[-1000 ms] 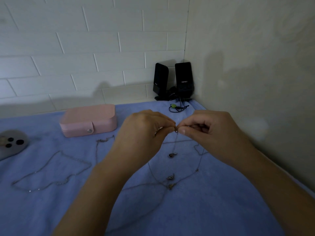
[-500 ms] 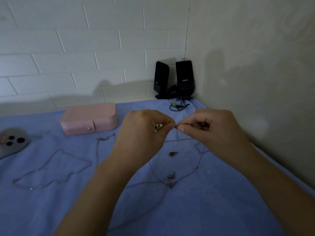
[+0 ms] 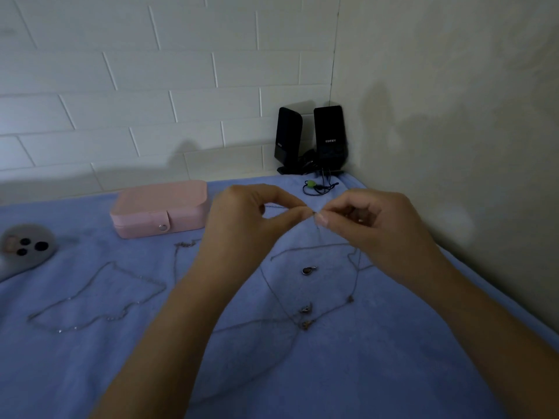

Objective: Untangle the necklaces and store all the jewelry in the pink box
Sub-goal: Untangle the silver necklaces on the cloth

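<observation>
The tangled necklace chain trails over the blue cloth by its pendants, one strand lifted and pinched between left hand and right hand. Best teased apart gently, not tugged. The pink box sits closed, behind-left.

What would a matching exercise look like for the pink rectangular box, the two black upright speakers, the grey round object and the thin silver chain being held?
Things:
1. pink rectangular box
2. two black upright speakers
3. grey round object
4. thin silver chain

Places or states:
A. pinched between left hand and right hand
B. left edge of the blue cloth
C. far corner
D. lid shut, snap fastened

Pairs: 1-D, 2-C, 3-B, 4-A
</observation>
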